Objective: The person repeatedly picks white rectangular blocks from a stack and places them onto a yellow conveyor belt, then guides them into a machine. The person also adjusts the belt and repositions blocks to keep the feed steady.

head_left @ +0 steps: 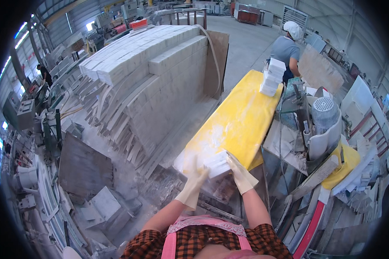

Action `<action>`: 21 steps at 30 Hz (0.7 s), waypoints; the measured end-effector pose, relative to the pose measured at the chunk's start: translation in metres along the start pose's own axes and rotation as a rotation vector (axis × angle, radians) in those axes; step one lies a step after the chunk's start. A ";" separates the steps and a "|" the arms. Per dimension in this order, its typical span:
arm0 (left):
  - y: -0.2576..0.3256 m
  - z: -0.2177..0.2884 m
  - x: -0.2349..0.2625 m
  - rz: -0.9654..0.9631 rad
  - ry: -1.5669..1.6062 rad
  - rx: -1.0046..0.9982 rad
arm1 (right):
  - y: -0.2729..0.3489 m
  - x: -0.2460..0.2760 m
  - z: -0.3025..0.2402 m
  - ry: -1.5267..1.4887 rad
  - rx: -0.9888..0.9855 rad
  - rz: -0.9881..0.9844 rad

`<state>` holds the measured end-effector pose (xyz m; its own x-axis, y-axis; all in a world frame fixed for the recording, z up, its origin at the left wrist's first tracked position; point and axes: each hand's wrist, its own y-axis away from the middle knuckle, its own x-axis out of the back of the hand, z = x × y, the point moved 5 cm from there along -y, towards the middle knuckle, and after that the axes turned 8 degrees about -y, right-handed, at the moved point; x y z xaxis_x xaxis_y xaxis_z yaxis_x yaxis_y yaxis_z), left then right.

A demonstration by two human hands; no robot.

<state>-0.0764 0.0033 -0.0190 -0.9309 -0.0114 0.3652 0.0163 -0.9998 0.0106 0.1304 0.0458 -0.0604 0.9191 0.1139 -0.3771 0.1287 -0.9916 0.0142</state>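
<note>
A small stack of white stone tiles (217, 164) lies at the near end of a long table under a yellow cover (240, 116), which is smeared with white dust. My left hand (195, 178), in a cream glove, presses against the left side of the stack with its thumb raised. On the opposite side my right hand (241, 173), gloved alike, grips the stack's right end. The fingers below the tiles are partly hidden. Another pile of white tiles (272, 77) stands at the table's far end.
Left of the table rises a big stack of long marble slabs (168, 64). A co-worker (285, 52) in a white cap stands beyond the far end. Dusty machinery with a motor (325, 110) is at the right. Broken stone pieces (106, 203) lie on the floor lower left.
</note>
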 end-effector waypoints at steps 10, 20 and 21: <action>0.015 0.020 -0.044 0.012 0.604 0.284 | 0.009 -0.017 -0.020 -0.112 -0.110 -0.004; 0.011 0.012 -0.033 -0.021 0.296 0.158 | 0.038 -0.053 -0.063 -0.219 -0.222 0.084; 0.010 0.011 -0.029 -0.019 0.213 0.129 | 0.041 -0.056 -0.065 -0.225 -0.228 0.089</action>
<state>-0.0452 -0.0063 -0.0194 -0.9872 -0.0094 0.1592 0.0319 -0.9897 0.1396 0.1079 0.0028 0.0216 0.8283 -0.0140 -0.5602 0.1551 -0.9549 0.2531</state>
